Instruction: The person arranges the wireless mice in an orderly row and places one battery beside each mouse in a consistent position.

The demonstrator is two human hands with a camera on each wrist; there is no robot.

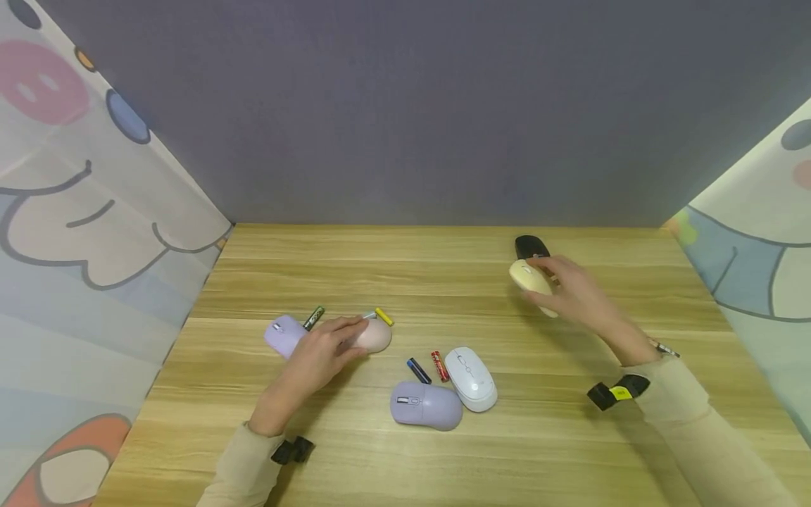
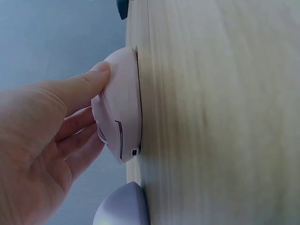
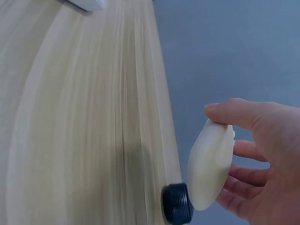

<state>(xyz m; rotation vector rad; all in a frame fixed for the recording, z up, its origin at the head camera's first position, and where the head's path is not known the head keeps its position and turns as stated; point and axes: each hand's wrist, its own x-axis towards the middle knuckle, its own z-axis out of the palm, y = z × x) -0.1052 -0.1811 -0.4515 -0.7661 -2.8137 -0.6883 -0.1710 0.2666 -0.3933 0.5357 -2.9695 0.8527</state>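
Observation:
My left hand [image 1: 317,357] holds a pale pink computer mouse [image 1: 375,336] between thumb and fingers. In the left wrist view this pink mouse [image 2: 125,93] sits flat on the table, its small port facing the camera. A cream-yellow mouse [image 1: 531,278] is pinched in my right hand [image 1: 579,296] at the back right. The right wrist view has the yellow mouse [image 3: 213,166] tilted and raised off the table, close to a black mouse [image 3: 177,204]. Beside my left hand lies a light purple mouse [image 1: 285,334], partly covered by the hand.
At the front middle are a white mouse [image 1: 471,379] and another purple mouse [image 1: 427,405], with a blue battery [image 1: 419,370] and a red battery [image 1: 440,366]. Near my left hand lie a dark green battery [image 1: 313,318] and a yellow battery [image 1: 384,316]. A grey partition [image 1: 443,127] stands behind.

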